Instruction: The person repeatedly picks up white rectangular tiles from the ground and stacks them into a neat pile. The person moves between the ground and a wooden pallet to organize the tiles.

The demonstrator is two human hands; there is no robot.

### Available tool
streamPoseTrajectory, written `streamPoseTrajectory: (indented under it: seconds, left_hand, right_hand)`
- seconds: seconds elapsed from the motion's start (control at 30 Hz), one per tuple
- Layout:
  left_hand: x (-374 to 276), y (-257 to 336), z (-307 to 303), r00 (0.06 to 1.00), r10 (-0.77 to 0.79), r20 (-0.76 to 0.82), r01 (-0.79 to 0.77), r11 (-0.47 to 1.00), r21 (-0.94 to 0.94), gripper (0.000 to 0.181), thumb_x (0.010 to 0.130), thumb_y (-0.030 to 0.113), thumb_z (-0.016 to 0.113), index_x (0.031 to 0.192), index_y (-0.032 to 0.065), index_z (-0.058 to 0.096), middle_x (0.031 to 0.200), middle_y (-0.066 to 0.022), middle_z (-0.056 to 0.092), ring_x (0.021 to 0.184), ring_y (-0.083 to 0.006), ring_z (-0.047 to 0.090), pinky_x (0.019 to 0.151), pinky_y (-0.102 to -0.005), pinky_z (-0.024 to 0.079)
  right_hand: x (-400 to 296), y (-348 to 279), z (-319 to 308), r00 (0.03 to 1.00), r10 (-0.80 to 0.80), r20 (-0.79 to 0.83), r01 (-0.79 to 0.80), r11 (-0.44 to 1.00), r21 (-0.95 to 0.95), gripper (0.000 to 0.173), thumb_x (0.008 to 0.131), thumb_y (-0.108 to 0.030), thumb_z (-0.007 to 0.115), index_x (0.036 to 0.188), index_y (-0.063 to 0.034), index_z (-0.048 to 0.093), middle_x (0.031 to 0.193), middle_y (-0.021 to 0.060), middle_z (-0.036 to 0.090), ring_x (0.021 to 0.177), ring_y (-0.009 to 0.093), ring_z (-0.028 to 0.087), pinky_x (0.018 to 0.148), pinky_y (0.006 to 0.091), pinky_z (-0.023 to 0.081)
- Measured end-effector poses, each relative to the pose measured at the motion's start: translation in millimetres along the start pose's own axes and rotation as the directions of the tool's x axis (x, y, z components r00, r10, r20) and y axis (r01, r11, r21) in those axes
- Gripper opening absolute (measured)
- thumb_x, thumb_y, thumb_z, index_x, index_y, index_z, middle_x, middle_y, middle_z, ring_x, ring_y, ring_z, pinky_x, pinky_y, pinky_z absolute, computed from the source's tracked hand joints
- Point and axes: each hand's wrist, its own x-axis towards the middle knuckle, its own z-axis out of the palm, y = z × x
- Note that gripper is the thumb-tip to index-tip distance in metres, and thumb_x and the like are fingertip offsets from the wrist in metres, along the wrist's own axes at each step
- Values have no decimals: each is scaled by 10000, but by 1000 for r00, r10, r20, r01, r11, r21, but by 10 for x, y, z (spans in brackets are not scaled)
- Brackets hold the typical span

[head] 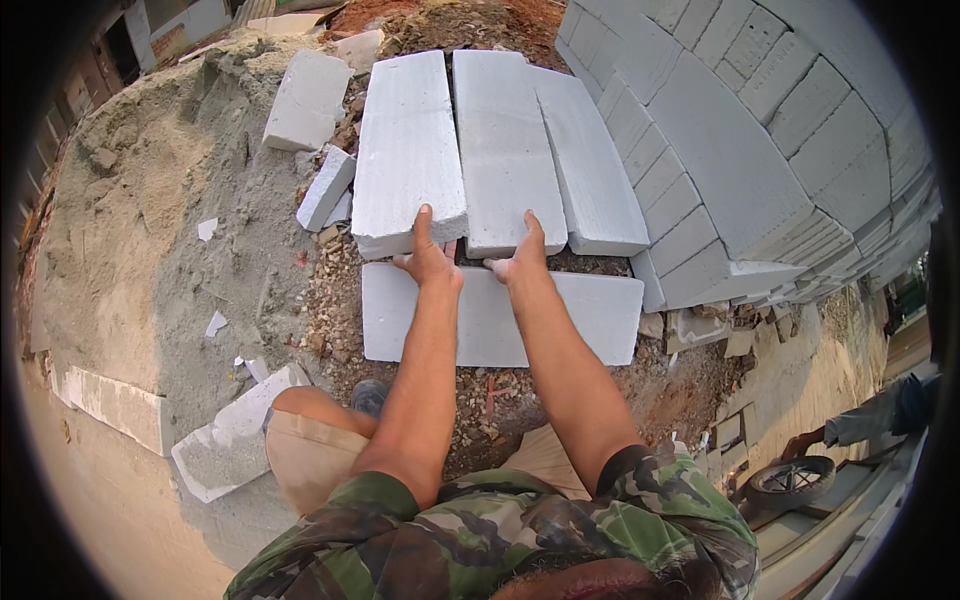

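Three long pale grey lightweight concrete blocks lie side by side before me, their near ends towards me: a left block (409, 142), a middle block (502, 142) and a right block (589, 157). My left hand (435, 262) is at the left block's near end, one digit up against its face, other fingers partly hidden by the gap. My right hand (523, 255) is at the middle block's near end, with one digit raised against it. Whether either hand grips is unclear. Beneath my wrists, another block (585, 319) lies crosswise.
A tall stack of blocks (720, 157) rises on the right. Left is a sand heap (210, 187), with broken blocks (307, 97) around it. Gravel (334, 292) covers the ground near my feet. At lower right are a wheel (791, 480) and another person's arm (855, 424).
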Motion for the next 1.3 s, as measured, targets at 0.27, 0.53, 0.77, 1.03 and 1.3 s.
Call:
streamPoseTrajectory:
  seconds: [0.27,0.53,0.77,1.03,1.3]
  left_hand:
    - [-139,143,143,996,48,72,-54,996,75,1171,753,251,958,1539,57,111,1541,-196,394,1435,-346,466,1160,-591,450]
    - [-234,371,509,965,251,73,-260,942,211,1199,775,267,953,1516,-20,56,1500,-246,402,1419,-359,479,1140,-532,509]
    - [-545,259,710,856,318,406,-380,922,79,1322,836,232,949,1577,-22,-115,1579,-266,349,1437,-390,465,1082,-688,508]
    - [-382,-121,810,827,399,397,-489,858,156,1524,803,159,978,1530,-69,-342,1585,-308,317,1426,-403,489,1073,-557,579]
    - [-583,-290,864,819,387,423,-513,825,238,1517,807,140,975,1499,-91,-355,1523,-311,411,1379,-398,543,1050,-538,598]
  right_hand:
    - [20,-146,-3,987,33,-157,-33,999,2,868,929,-574,775,1576,-113,426,1563,167,460,1454,353,448,1228,575,351]
    - [-695,-381,592,993,-88,-73,76,986,-149,952,863,-586,846,1541,-49,448,1418,173,521,1277,384,511,1073,501,469]
    - [-930,-664,759,979,-190,69,198,971,-137,906,868,-543,879,1541,-118,447,1438,225,449,1279,428,474,1045,513,504]
    - [-894,-601,651,955,-263,139,279,954,-109,938,920,-520,841,1554,8,395,1479,238,440,1326,455,487,1080,569,496]
    - [-811,-687,400,935,-304,181,331,932,-146,977,949,-529,817,1558,68,339,1459,286,463,1332,474,530,1066,562,530]
